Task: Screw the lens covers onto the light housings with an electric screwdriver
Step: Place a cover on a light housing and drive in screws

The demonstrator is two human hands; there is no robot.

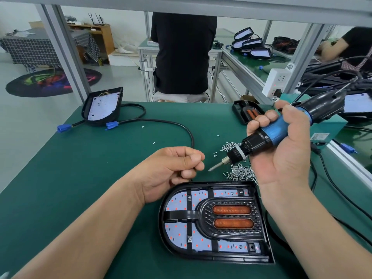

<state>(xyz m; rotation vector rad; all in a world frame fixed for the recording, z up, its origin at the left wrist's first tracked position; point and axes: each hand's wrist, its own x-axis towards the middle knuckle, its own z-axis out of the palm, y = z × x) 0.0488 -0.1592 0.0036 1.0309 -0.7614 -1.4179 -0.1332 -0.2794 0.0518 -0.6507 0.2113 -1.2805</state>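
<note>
Spare housing: back left on the green counter (70,178), a second black housing (102,106) sits propped up at a tilt, pale board showing.
Connectors: two blue plugs (112,125) lie just in front of it, and there's the black cable (177,124) looping away across the counter toward the left hand.
Left hand: the left hand (173,170) hovers just above the near housing's top left corner, fingers curled in, thumb pressed on the forefinger. Whether a screw is pinched in there, I cannot tell.
Light housing: here's the job piece, the light housing (178,233), flat on the counter at the near edge, between the two forearms, red dots across its pale boards.
Lens cover: the black lens cover (231,217) with two orange windows sits inside that housing, toward its right side.
Screws: a loose heap of small silver screws (241,173) lies just beyond the housing, with strays scattered to the left.
Second cover: another cover (247,113) with orange windows waits at the back edge.
Electric screwdriver: the blue and black electric screwdriver (275,131) slants over the screw heap, bit aimed down-left at the left fingertips.
Right hand: the right hand (285,158) is wrapped firmly round the driver's blue barrel, palm toward the camera.
</note>
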